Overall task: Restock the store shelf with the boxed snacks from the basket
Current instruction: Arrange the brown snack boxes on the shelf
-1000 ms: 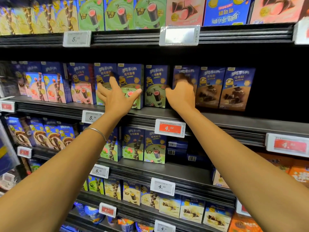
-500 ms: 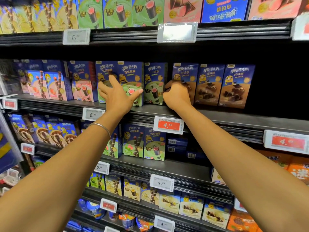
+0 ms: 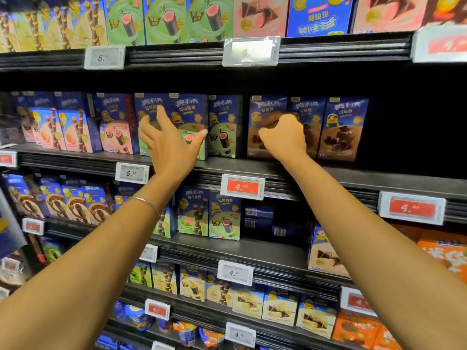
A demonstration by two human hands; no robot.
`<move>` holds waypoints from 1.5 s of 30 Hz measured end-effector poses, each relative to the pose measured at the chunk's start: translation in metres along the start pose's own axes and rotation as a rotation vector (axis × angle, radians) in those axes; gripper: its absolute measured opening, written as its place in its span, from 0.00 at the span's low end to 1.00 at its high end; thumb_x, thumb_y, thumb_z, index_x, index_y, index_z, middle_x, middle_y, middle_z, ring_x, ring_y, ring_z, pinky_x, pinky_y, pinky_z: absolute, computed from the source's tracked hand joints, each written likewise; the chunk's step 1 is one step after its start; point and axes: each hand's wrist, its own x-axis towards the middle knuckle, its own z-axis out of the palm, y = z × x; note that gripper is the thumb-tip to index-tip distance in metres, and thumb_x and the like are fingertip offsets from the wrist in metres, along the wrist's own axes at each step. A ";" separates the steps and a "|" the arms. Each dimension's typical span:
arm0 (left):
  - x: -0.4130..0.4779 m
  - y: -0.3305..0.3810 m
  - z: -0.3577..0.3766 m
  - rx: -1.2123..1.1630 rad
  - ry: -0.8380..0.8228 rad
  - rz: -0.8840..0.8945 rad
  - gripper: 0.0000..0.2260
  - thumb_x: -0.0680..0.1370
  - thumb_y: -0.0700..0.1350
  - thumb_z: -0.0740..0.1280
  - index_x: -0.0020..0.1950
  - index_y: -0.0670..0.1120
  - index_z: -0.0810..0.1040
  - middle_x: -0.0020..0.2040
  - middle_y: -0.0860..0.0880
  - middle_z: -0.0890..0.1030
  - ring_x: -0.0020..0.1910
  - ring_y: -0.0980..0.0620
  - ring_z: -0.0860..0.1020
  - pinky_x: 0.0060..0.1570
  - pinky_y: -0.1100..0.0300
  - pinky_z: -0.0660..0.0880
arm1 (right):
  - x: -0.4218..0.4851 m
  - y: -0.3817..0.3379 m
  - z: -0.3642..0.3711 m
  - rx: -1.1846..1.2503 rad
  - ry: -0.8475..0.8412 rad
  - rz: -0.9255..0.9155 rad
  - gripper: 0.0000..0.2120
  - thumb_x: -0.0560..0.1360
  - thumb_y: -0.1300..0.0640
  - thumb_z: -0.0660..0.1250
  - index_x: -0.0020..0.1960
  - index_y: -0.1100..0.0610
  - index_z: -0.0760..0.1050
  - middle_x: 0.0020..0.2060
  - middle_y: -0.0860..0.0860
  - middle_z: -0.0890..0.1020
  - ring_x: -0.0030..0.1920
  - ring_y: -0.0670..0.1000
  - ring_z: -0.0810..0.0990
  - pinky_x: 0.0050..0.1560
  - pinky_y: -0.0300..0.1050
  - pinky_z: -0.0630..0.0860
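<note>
Left hand [image 3: 169, 145] held spread loose before green boxes [image 3: 192, 113] on shelf [image 3: 252, 168], right hand [image 3: 283, 140] curled against brown boxes [image 3: 262, 109], grasp cannot be told.

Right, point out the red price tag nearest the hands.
Head view, centre: the red price tag sits on the shelf edge below the gap between left hand and right hand.
</note>
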 end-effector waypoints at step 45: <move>-0.011 0.122 0.092 0.559 -0.195 0.567 0.50 0.73 0.47 0.76 0.86 0.50 0.47 0.82 0.36 0.56 0.79 0.32 0.57 0.75 0.36 0.59 | 0.082 0.124 -0.103 0.230 0.017 0.303 0.38 0.72 0.55 0.78 0.76 0.57 0.63 0.69 0.58 0.75 0.69 0.59 0.75 0.68 0.57 0.74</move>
